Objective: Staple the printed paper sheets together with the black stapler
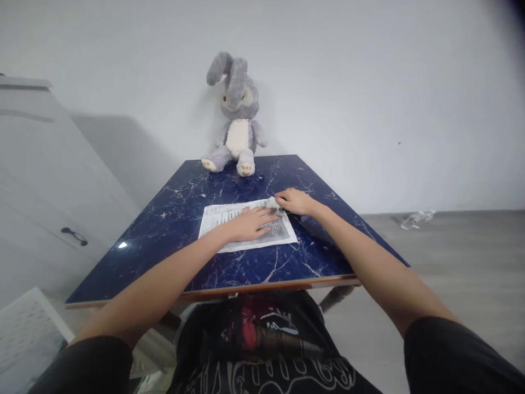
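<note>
A printed sheet of paper (217, 219) lies flat on the blue marble-patterned table (270, 268). My left hand (254, 223) rests palm down across its middle, with the fingers spread and pointing right. At the sheet's upper right corner is my right hand (294, 201), its fingers curled and closed. A small dark thing (284, 209) shows just under those fingers, over the paper's right side. Too little of it is visible to tell its kind.
A grey plush rabbit (238, 131) sits at the table's far end against the wall. To the left stands a white cabinet (45, 180) with a dark handle. A crumpled clear plastic piece (416, 219) lies on the floor at the right.
</note>
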The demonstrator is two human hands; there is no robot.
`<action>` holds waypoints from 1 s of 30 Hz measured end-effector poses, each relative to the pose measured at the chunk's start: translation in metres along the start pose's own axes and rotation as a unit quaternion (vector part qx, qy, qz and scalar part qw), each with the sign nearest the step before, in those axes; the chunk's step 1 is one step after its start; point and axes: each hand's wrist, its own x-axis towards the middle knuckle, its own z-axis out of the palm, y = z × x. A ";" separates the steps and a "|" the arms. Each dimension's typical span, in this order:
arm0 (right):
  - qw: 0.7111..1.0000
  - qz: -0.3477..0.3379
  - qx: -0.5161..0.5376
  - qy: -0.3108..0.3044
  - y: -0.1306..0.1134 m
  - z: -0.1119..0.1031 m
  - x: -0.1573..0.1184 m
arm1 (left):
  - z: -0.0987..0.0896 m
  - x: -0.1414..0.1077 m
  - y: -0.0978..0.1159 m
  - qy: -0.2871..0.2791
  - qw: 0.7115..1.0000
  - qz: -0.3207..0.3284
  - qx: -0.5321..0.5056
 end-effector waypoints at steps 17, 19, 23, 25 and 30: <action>0.995 0.074 -0.058 0.015 -0.021 0.001 -0.003 | 0.000 0.000 0.020 0.024 0.999 -0.039 0.004; 0.995 0.081 -0.065 0.010 -0.022 0.002 -0.003 | 0.002 0.001 0.020 0.029 0.999 -0.041 -0.006; 0.993 0.090 -0.071 0.005 -0.024 0.002 -0.003 | 0.003 0.002 0.021 0.033 0.999 -0.042 -0.008; 0.993 0.090 -0.074 0.002 -0.024 0.002 -0.002 | 0.002 0.003 0.022 0.028 0.999 -0.046 -0.002; 0.991 0.090 -0.099 -0.011 -0.027 0.006 -0.002 | -0.001 0.002 0.026 0.018 0.999 -0.050 0.007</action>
